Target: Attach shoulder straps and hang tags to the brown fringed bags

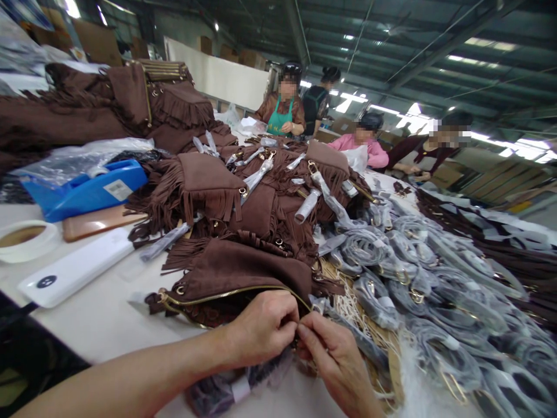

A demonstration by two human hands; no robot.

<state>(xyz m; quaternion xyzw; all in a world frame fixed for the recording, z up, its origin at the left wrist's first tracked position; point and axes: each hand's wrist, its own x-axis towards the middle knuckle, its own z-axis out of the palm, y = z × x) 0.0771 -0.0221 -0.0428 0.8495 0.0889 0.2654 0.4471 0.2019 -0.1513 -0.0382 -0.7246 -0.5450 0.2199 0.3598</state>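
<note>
A brown fringed bag [256, 270] lies on the table in front of me, its gold zipper partly open along the near edge. My left hand [265, 328] is closed in a pinch at the right part of the zipper edge. Against its fingertips, my right hand [328, 351] is also pinched. Whatever lies between the fingers is too small to make out. Below the hands rests a plastic-wrapped strap bundle [239, 389], partly hidden by my left forearm.
Brown fringed bags [209, 180] pile up behind. Wrapped grey straps [452, 290] cover the right side. At left are a blue tape dispenser [87, 188], a tape roll [26, 241], a white device [78, 267] and a brown phone-like object [102, 220]. Several people work beyond.
</note>
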